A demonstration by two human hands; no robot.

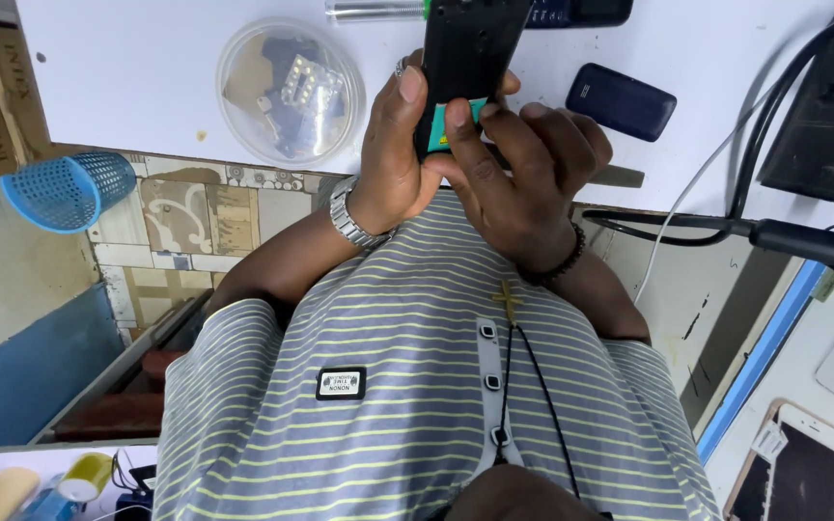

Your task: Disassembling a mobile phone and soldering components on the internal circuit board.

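While I watch from afar, my left hand point(393, 159) and right hand point(523, 178) both have their fingers point(407, 96) clenched around a black phone point(465, 48), with a teal card point(456, 121) pinched against it under the right thumb. Beyond the fingertips lies the white table point(127, 68); a round plastic tub point(290, 89) sits beside the left fingers, a dark blue phone point(620, 99) beside the right.
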